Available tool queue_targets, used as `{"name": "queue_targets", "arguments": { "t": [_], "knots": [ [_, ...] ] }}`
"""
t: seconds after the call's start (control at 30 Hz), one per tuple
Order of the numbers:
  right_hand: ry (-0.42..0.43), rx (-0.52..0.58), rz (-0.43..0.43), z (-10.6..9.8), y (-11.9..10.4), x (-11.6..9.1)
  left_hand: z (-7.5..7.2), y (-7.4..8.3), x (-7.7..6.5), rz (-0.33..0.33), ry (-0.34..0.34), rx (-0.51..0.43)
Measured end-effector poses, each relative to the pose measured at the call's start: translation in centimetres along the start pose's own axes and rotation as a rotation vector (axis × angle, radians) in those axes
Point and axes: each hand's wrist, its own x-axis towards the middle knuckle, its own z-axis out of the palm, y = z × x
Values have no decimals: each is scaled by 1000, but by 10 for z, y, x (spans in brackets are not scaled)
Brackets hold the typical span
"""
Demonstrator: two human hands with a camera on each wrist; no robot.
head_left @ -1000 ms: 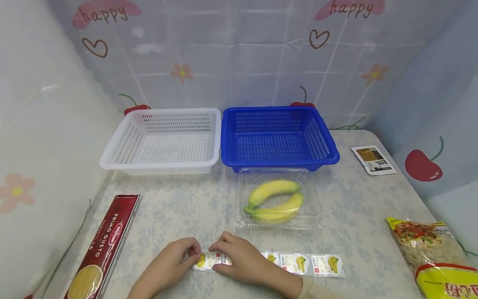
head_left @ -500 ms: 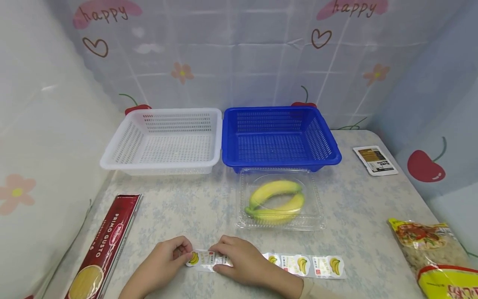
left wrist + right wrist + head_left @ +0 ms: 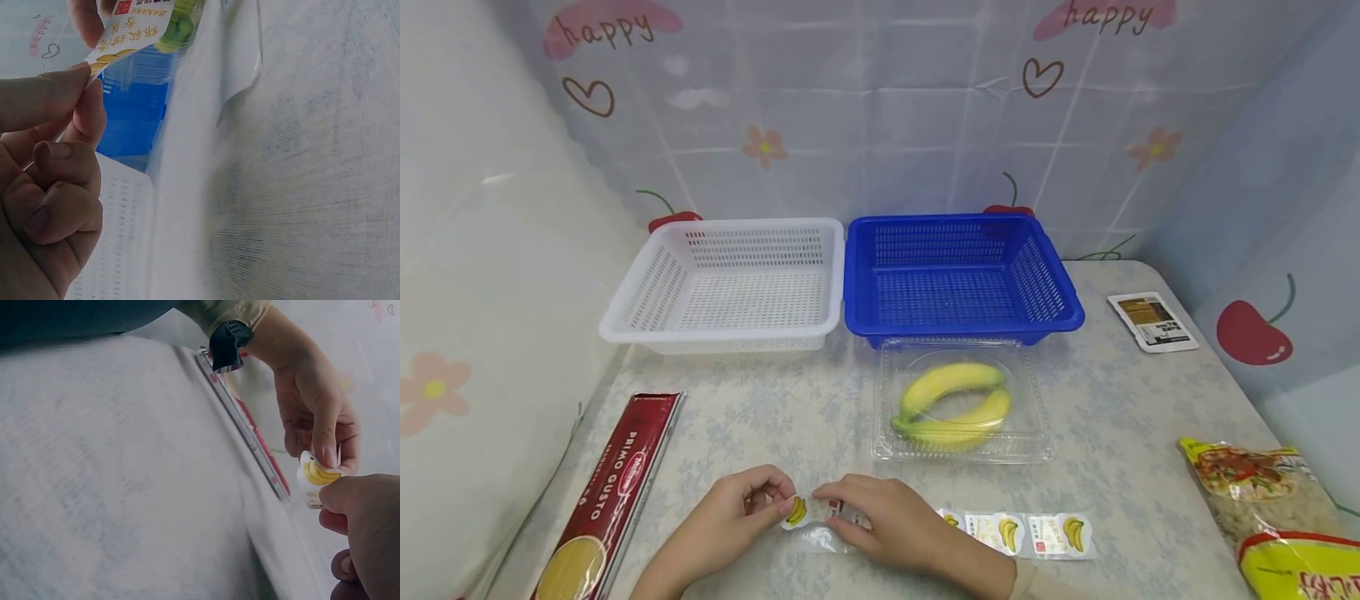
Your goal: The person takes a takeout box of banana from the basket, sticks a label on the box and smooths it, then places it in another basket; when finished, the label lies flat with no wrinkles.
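Note:
My left hand (image 3: 726, 517) pinches a banana sticker (image 3: 797, 510) by its picture end between thumb and index finger. That sticker is raised off its shiny backing strip (image 3: 823, 540), which lies on the table under it. At the sticker's other end is my right hand (image 3: 906, 529), thumb and index finger closed on its edge; in the right wrist view the right thumb (image 3: 347, 495) overlaps the sticker. More banana stickers (image 3: 996, 531) on the strip show to the right of my right wrist; the strip's middle is hidden under that hand.
Beyond the hands sits a clear clamshell box (image 3: 886, 442) with bananas (image 3: 951, 387) inside. A white basket (image 3: 722, 336) and a blue basket (image 3: 962, 323) stand behind. Spaghetti pack (image 3: 606, 500) lies left; a yellow noodle bag (image 3: 1270, 500) and small flat packet (image 3: 1152, 322) lie right.
The left hand has drawn the sticker's picture end leftward and then up, peeling it from the backing. The right fingers have shifted from the strip to the sticker's other end.

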Motion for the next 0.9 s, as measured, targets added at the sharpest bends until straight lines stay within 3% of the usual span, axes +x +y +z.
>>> {"name": "queue_targets", "arguments": {
  "t": [0.17,0.33,0.6,0.7,0.9],
  "knots": [
    [102,46,-22,-12,-8,3,-2,10,2,64,29,-30],
    [164,69,-38,-31,-16,6,2,18,9,224,109,-50],
    [187,107,117,-61,-17,6,8,40,25,374,187,-4],
    [229,68,121,-71,-14,5,10,51,33,426,223,27],
    [297,-27,133,-92,-6,2,15,70,53,478,221,63]
  ]
}}
